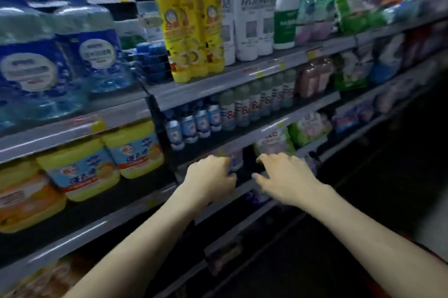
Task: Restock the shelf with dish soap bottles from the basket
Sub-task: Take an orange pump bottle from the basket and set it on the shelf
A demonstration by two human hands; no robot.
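Top row, far left of you: two big clear plastic jugs of blue liquid [72, 60] w/ round white labels, side by side. Just right of them, a stack of small dark-blue packs [152, 60]. Further right, tall white plastic bottles [252, 18] w/ grey labels, then a green-and-white bottle [286, 11], then blurry green refill pouches [312, 6]. Next row down: small blue-capped bottles [191, 123], pale green-capped bottles [254, 101] beside them, two pink bottles [315, 79] at the right. Below that, green-and-pink soft packs [308, 128]. Label text too blurred to read.
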